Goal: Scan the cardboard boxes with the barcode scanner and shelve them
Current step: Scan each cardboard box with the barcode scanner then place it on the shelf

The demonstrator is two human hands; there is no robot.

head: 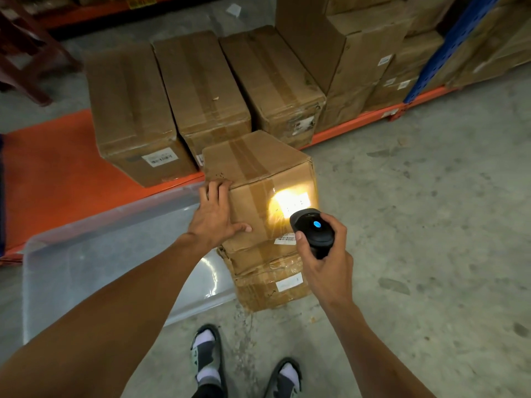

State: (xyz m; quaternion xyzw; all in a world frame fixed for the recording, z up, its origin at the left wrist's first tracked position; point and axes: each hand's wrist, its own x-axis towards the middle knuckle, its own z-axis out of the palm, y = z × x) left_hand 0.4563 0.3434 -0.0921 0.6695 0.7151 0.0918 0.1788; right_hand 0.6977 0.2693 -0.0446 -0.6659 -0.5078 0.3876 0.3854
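A stack of three cardboard boxes stands on the floor in front of me. On the near left edge of the top box (pixel 253 165), my left hand (pixel 215 216) rests flat with fingers spread. My right hand (pixel 324 254) is shut on a black barcode scanner (pixel 313 228) with a blue button. The scanner points at the top box's front face, where bright light falls on a white label (pixel 291 202). The two lower boxes (pixel 270 280) each show a white label.
Three boxes (pixel 201 90) lie side by side on the low orange shelf (pixel 51 168) behind the stack. More boxes (pixel 362 58) are piled at the right, by a blue upright (pixel 442 50). A clear plastic bin (pixel 94 262) sits at my left. My feet are below.
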